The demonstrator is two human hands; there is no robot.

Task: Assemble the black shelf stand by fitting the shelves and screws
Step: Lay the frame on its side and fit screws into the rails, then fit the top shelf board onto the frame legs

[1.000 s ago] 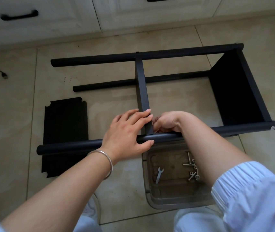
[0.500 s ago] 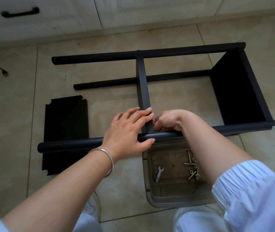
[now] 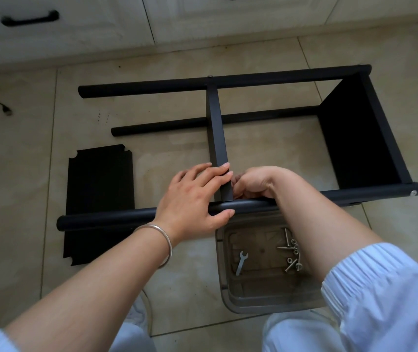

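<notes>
The black shelf stand lies on its side on the tiled floor. Its near pole (image 3: 106,219) runs left to right in front of me. A middle shelf (image 3: 215,128) stands edge-up between the poles, and an end shelf (image 3: 355,138) sits at the right. My left hand (image 3: 192,199) lies over the near pole, fingers straight against the middle shelf, thumb under the pole. My right hand (image 3: 251,184) is curled just right of that joint, its fingertips hidden behind the shelf. A loose shelf panel (image 3: 98,189) lies flat at the left.
A clear plastic tray (image 3: 228,295) sits below the near pole, holding a small wrench (image 3: 241,262) and several screws (image 3: 292,252). White cabinet drawers (image 3: 75,26) line the back. A cable end (image 3: 4,109) lies on the floor at far left.
Both hands stay at the joint of the middle shelf and near pole. Only the view has shifted slightly.
</notes>
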